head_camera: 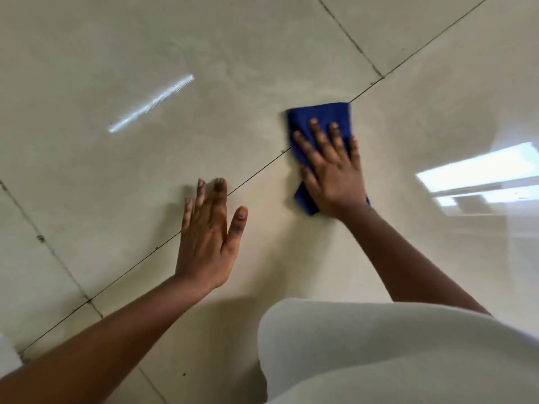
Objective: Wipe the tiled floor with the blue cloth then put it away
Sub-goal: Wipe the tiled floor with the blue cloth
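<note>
Both forearms bare, no sleeves, no watch/rings/bands seen. Left hand point(205, 228) at 7 o'clock of centre, right hand point(335, 173) at 2 o'clock; nails short, unpainted afaict, bit blurred. Clothing: off-white/cream garment point(379, 354) at 5 o'clock, plain fabric, smooth, no print, seams or buttons visible, rounded edge. Small pale patch at 8 o'clock frame edge, can't ID.

Blue cloth point(319, 118); beige floor point(233, 53), dark grout.
</note>
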